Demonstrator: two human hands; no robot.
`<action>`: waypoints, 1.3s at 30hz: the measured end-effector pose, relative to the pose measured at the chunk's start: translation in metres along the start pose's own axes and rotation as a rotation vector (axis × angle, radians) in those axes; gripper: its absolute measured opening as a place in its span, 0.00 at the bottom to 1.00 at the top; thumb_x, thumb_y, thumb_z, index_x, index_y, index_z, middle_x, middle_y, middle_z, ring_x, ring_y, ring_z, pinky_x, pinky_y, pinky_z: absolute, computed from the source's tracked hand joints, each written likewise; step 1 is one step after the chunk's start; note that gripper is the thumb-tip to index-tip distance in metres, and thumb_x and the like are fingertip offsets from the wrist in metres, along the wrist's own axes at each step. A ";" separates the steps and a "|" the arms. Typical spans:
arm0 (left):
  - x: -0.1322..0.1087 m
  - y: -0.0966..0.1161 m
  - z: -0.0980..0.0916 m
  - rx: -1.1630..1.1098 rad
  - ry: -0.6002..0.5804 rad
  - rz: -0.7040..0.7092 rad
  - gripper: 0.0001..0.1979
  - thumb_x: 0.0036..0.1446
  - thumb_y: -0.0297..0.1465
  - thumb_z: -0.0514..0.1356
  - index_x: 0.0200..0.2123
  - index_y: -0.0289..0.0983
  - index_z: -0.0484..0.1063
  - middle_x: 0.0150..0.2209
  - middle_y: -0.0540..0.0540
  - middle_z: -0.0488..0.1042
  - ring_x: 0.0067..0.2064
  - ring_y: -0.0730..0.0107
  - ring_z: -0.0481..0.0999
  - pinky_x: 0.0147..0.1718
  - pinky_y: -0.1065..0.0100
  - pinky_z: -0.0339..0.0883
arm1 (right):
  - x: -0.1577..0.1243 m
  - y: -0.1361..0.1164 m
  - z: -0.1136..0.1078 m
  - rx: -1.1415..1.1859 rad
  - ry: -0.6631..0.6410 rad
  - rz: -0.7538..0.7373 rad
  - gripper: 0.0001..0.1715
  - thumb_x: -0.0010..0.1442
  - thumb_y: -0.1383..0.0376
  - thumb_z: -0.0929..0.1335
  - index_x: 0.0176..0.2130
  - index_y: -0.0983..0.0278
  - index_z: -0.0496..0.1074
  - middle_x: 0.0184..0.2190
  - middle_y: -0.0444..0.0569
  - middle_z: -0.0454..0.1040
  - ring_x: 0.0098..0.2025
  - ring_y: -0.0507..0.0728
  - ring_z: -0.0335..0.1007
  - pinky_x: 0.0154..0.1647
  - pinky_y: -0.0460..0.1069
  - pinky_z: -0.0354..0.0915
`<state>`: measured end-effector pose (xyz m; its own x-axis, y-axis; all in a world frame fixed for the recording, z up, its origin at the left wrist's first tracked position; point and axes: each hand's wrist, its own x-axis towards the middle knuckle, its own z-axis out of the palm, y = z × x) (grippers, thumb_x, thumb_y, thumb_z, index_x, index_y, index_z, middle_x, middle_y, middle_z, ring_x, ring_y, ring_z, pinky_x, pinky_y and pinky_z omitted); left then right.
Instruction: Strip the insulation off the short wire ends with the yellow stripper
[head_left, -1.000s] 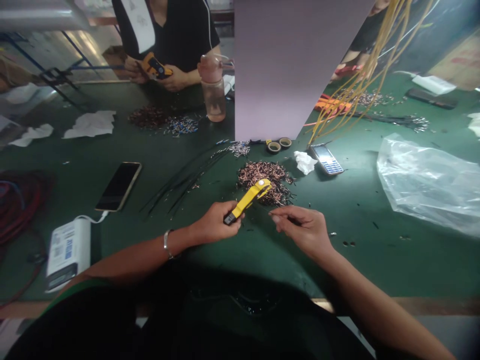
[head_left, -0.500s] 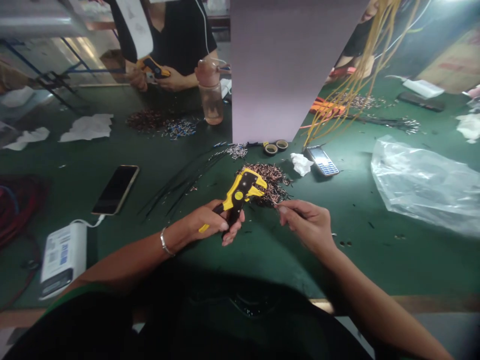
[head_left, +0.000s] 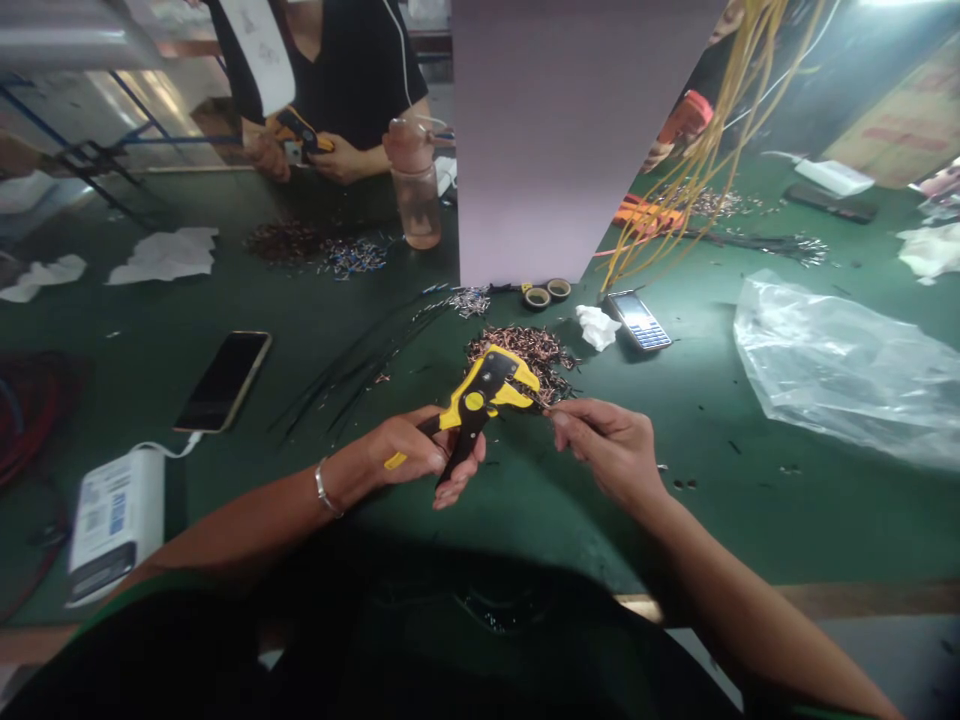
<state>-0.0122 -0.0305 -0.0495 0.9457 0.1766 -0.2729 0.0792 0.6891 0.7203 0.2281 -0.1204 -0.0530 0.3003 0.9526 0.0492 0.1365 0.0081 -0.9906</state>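
Observation:
My left hand (head_left: 420,455) grips the handles of a yellow and black wire stripper (head_left: 480,395), its head raised and pointing right. My right hand (head_left: 607,445) is pinched on a thin dark wire piece (head_left: 546,411) whose tip sits at the stripper's jaws. Just behind the tool lies a pile of copper-coloured wire bits (head_left: 525,350) on the green table (head_left: 525,500). A bundle of thin black wires (head_left: 360,365) lies to the left of the pile.
A phone (head_left: 223,380) and a white power bank (head_left: 112,520) lie left. A keypad phone (head_left: 636,320), tape rolls (head_left: 546,294), crumpled tissue (head_left: 596,325) and a plastic bag (head_left: 840,365) lie right. A grey board (head_left: 555,130) stands behind; a person (head_left: 330,80) opposite holds another stripper, beside a bottle (head_left: 412,190).
My left hand turned the stripper from edge-on to side-on and loosened its fingers on the handles. My right hand stayed pinched and its wire piece now meets the jaws.

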 end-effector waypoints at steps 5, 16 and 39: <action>-0.001 -0.001 0.001 0.041 0.050 0.014 0.16 0.37 0.28 0.64 0.35 0.36 0.76 0.25 0.46 0.73 0.23 0.68 0.69 0.21 0.64 0.68 | -0.001 -0.002 0.000 -0.029 -0.018 -0.003 0.08 0.52 0.60 0.72 0.28 0.61 0.82 0.15 0.42 0.73 0.16 0.49 0.59 0.17 0.47 0.56; -0.002 0.001 0.006 0.078 0.099 0.026 0.10 0.41 0.28 0.64 0.31 0.36 0.74 0.22 0.49 0.70 0.19 0.71 0.66 0.17 0.67 0.65 | -0.001 -0.003 0.000 -0.019 -0.024 -0.017 0.08 0.52 0.61 0.73 0.28 0.61 0.82 0.15 0.42 0.73 0.16 0.49 0.59 0.17 0.47 0.56; -0.001 0.000 -0.002 0.016 0.071 0.037 0.14 0.39 0.26 0.63 0.34 0.36 0.76 0.25 0.48 0.72 0.21 0.70 0.69 0.20 0.65 0.67 | 0.000 0.002 -0.002 0.072 -0.015 0.046 0.06 0.50 0.62 0.74 0.29 0.62 0.83 0.15 0.43 0.74 0.15 0.48 0.58 0.16 0.46 0.55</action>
<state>-0.0134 -0.0289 -0.0507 0.9236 0.2514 -0.2895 0.0499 0.6699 0.7408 0.2301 -0.1210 -0.0552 0.2906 0.9568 0.0023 0.0549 -0.0142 -0.9984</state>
